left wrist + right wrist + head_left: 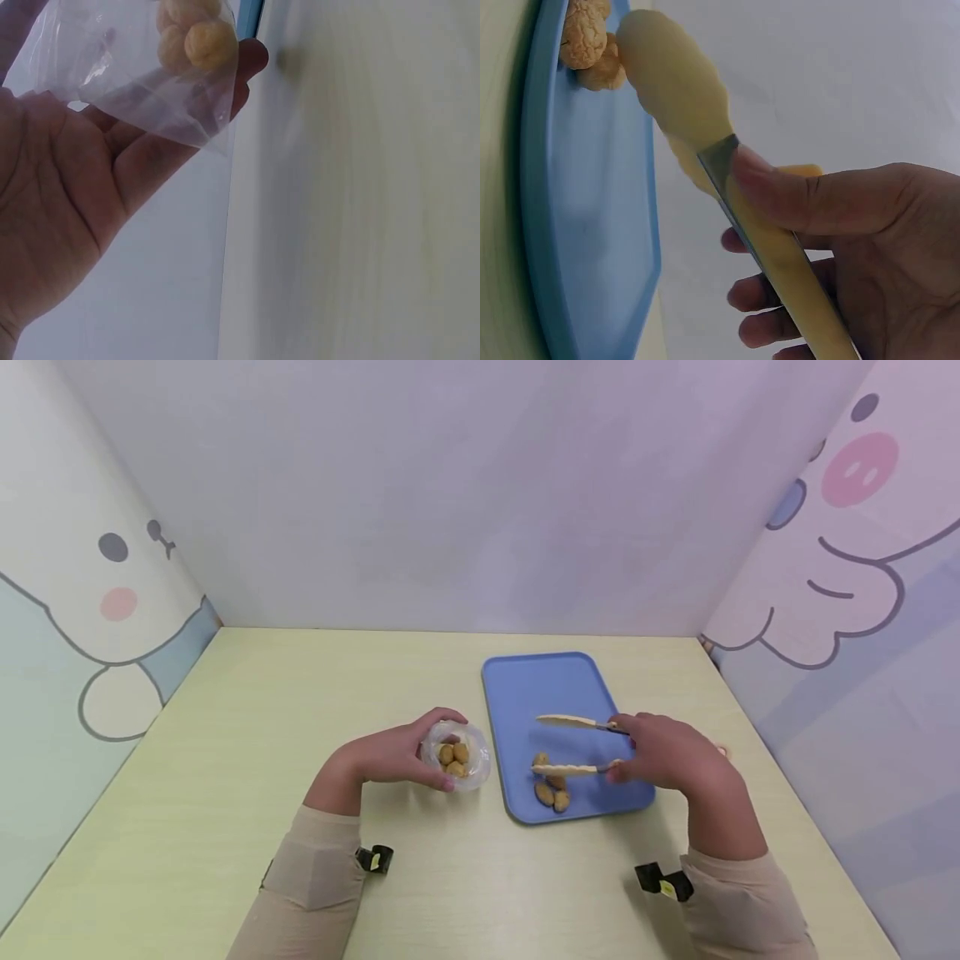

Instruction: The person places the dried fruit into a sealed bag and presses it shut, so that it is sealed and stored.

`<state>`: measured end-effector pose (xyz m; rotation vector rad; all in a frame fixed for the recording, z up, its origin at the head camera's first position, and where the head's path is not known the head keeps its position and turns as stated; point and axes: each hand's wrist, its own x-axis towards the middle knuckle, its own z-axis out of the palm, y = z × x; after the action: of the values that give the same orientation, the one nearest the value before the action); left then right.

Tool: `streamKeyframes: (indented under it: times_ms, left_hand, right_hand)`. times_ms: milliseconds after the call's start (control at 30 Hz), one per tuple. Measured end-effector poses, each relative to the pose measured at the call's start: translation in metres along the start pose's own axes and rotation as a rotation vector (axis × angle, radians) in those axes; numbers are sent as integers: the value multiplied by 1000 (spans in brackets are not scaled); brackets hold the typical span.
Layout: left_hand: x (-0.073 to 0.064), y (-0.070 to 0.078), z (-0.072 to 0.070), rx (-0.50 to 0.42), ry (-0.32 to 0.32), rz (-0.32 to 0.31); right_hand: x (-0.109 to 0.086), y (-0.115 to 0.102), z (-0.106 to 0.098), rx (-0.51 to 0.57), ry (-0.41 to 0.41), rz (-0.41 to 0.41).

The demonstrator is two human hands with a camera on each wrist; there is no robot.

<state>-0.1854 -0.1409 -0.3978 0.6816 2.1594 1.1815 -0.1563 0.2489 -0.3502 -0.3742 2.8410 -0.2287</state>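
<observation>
My left hand (405,752) grips a clear plastic container (482,766), its thumb and fingers around the side. Several brown walnuts (456,768) lie inside; through the thin see-through wall the left wrist view shows these walnuts (210,45) again. My right hand (667,752) holds tongs (568,770) with cream, wavy-edged tips and metal arms. The two tips are spread apart over the blue tray (536,681), nothing between them. Beneath the nearer tip, several loose walnuts (561,800) sit at the tray's near left corner, partly hidden by it.
The tray stands just right of the container on a pale wooden table (315,693). A plain wall (450,493) rises behind the table, and side panels with cartoon animals (847,552) close it in left and right. A small pinkish thing (722,750) shows beyond my right wrist.
</observation>
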Motion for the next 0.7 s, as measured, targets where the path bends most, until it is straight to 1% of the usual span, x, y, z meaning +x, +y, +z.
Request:
streamKeyframes:
  times_ms: [67, 133, 200, 300, 400, 467, 500, 567, 700]
  left_hand:
    - [0, 0, 0, -1, 0, 0]
    - [0, -1, 0, 4, 5, 2]
    - [-1, -1, 0, 9, 10, 2]
    - [-1, -1, 0, 14, 14, 1]
    - [-1, -1, -1, 10, 12, -4]
    - [-2, 0, -1, 9, 12, -9]
    - [-2, 0, -1, 9, 11, -10]
    - [-2, 0, -1, 10, 10, -9]
    - [-1, 1, -1, 23, 6, -3]
  right_hand:
    - [1, 1, 0, -28, 57, 5]
    - [0, 3, 0, -36, 96, 6]
    - [-2, 4, -2, -11, 83, 2]
    - [-5, 4, -4, 56, -19, -18]
    - [-6, 1, -3, 85, -142, -14]
    - [-6, -1, -2, 76, -187, -3]
    - [-5, -2, -1, 68, -196, 6]
    - [-3, -2, 1, 51, -172, 18]
    - [1, 1, 3, -10, -45, 26]
